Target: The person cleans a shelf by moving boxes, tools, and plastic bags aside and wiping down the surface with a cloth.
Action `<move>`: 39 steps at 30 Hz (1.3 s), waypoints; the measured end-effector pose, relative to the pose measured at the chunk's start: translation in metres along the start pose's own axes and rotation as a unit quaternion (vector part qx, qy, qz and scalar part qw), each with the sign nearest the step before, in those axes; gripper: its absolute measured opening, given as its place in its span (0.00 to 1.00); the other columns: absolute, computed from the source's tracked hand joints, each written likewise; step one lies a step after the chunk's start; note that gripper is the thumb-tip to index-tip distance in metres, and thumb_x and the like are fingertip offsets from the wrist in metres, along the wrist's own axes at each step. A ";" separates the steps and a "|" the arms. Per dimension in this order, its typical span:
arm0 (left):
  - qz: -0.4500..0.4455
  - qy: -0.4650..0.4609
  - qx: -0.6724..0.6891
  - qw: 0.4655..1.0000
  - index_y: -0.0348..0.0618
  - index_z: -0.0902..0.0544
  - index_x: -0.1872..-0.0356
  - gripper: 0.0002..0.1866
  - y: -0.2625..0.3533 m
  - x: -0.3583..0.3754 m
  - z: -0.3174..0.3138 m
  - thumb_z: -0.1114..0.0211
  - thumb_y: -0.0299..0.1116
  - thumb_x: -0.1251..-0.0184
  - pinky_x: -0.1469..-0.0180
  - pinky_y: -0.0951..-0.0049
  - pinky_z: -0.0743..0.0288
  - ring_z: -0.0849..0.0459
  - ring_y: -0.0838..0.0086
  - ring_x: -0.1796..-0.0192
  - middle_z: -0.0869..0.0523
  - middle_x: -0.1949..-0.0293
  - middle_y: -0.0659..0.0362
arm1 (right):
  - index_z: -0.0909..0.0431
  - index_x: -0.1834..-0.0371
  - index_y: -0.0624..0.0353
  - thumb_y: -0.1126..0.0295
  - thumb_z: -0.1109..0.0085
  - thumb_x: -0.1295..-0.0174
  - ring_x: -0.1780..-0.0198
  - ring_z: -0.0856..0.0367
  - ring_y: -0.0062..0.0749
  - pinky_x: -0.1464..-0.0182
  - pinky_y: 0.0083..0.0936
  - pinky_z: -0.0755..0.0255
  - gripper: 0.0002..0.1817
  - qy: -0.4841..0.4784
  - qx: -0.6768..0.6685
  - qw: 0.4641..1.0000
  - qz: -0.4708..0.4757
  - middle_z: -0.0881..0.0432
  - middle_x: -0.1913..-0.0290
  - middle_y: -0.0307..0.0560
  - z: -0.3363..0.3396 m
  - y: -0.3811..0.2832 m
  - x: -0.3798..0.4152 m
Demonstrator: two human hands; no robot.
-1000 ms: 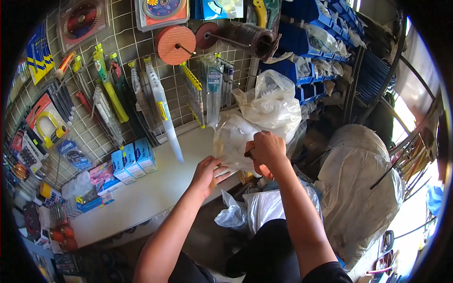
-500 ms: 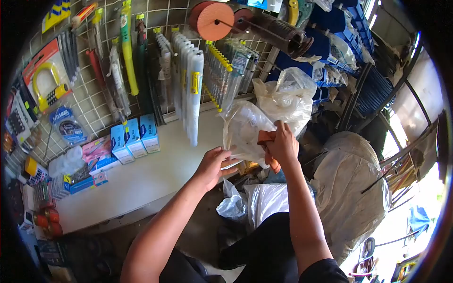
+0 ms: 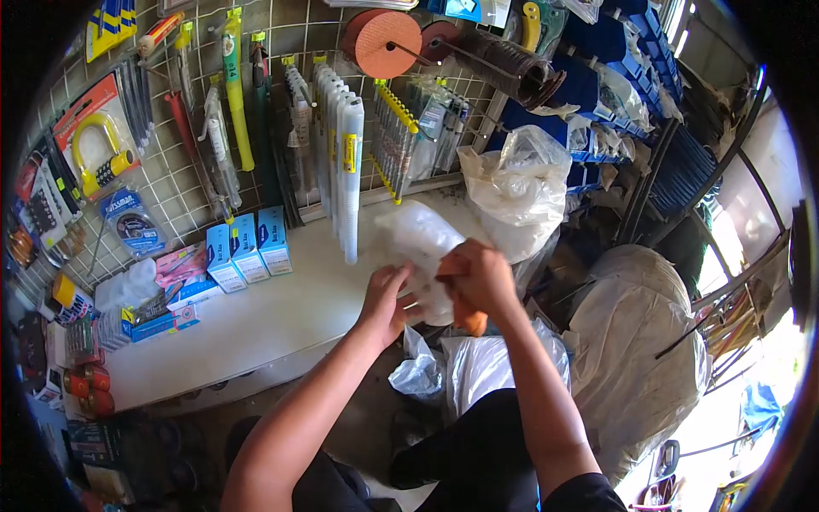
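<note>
Above the right end of the white shelf, a clear plastic bag (image 3: 422, 235) hangs between my hands, blurred by motion. My right hand (image 3: 485, 275) is closed round an orange-brown cloth (image 3: 468, 314), whose lower end hangs below the fist beside the bag. My left hand (image 3: 388, 300) is at the bag's left side, fingers apart and curved towards it; its fingertips are close to the plastic, and whether they touch is unclear. Behind them, a larger plastic bag (image 3: 519, 192) with whitish contents stands at the back.
The white shelf (image 3: 281, 320) carries blue-white boxes (image 3: 245, 249) and small packs. Packaged tools, long clear tubes (image 3: 351, 171) and an orange disc roll (image 3: 381, 43) hang on the wire grid. Plastic-wrapped bundles (image 3: 482, 367) lie below; a large covered roll (image 3: 636, 341) stands right.
My right hand has moved left and slightly down with the cloth, nearer my left hand. The clear bag has shifted away from the larger bag. My left hand has moved slightly.
</note>
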State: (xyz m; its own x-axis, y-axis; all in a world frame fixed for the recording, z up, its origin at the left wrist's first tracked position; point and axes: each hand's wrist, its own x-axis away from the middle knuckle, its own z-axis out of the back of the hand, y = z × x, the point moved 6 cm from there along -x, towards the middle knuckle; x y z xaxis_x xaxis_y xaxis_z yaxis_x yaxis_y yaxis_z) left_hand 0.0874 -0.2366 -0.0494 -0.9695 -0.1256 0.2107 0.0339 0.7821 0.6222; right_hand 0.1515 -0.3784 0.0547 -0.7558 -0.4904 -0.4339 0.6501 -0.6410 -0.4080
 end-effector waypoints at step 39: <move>-0.226 0.312 -0.497 0.778 0.31 0.23 0.47 0.22 0.077 0.011 0.116 0.50 0.43 0.25 0.46 0.53 0.27 0.19 0.44 0.47 0.17 0.51 0.37 | 0.18 0.60 0.64 0.53 0.32 0.47 0.55 0.16 0.58 0.52 0.42 0.23 0.23 -0.145 -0.105 0.982 -0.066 0.16 0.60 0.65 -0.020 -0.005 0.005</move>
State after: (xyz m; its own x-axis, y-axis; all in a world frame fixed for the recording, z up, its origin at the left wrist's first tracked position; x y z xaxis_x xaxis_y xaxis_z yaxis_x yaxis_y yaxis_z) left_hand 0.0516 -0.1073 -0.0870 -0.6412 -0.7644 -0.0679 0.1947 -0.2476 0.9491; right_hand 0.1457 -0.3662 0.0386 -0.8052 -0.5784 -0.1308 0.5232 -0.5891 -0.6158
